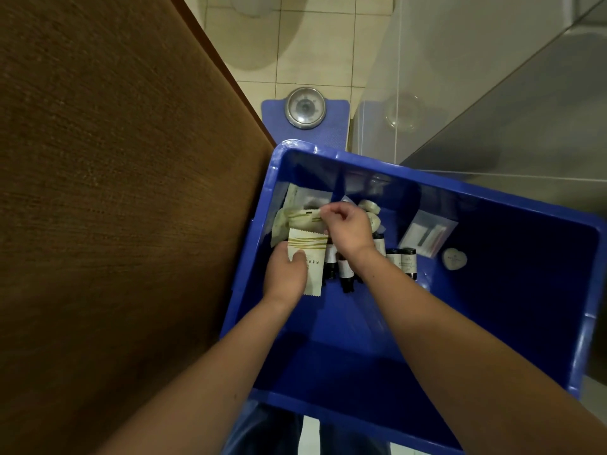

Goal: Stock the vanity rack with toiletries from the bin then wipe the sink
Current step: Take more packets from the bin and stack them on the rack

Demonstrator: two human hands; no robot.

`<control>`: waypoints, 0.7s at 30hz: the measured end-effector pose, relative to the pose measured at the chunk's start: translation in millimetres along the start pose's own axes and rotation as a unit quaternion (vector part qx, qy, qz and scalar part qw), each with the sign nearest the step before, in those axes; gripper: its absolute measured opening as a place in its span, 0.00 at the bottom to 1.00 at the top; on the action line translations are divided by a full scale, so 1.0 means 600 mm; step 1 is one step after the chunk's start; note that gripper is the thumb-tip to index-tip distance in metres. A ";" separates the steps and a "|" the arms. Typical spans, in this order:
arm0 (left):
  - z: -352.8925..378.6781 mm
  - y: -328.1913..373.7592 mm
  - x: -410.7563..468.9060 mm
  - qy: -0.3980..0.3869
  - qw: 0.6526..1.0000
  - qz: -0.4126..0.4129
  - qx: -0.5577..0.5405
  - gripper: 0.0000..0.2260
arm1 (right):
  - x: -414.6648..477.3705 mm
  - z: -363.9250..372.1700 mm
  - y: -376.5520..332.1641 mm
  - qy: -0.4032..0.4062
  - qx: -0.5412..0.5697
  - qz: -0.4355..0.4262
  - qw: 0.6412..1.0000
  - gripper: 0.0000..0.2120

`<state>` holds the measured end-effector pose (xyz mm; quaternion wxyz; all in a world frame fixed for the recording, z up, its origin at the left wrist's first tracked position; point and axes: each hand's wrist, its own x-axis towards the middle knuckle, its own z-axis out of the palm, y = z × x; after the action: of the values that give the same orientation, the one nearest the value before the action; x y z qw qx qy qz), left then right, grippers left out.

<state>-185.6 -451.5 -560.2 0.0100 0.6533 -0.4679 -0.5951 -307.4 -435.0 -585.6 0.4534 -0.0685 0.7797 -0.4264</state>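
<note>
Holding a sachet [310, 244] in your left hand [285, 275], you pinch a packet [300, 220] with your right hand [348, 229]; both look light and floppy, so take the edges.

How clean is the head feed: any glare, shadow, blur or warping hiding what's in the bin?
Head view: dim, warm light; the bin sinks into deep shadow on its right half, yet the heart-shaped soap shows. Head view: wide-angle bowing curves its rim. Head view: labels on the bottles are too soft to read; the glass panel carries a faint reflection of the scale, no hard glare.
</note>
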 end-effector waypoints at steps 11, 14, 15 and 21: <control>-0.002 0.069 -0.089 -0.001 0.999 0.007 0.034 0.09 | -0.087 -0.109 -0.079 0.073 -0.018 -0.043 0.996 0.06; -0.006 0.097 -0.136 -0.012 0.999 0.022 0.040 0.07 | -0.136 -0.146 -0.099 0.082 -0.023 -0.031 0.996 0.06; -0.008 0.106 -0.153 -0.014 0.999 0.029 0.043 0.07 | -0.150 -0.158 -0.102 0.084 -0.024 -0.025 0.996 0.06; -0.020 0.155 -0.228 -0.025 0.991 0.097 0.089 0.06 | -0.224 -0.218 -0.127 0.117 -0.036 -0.006 0.992 0.06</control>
<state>-211.9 -425.3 -398.6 -0.0020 0.5880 -0.5803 -0.5635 -350.7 -337.6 -413.7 0.3540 -0.0386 0.8416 -0.4060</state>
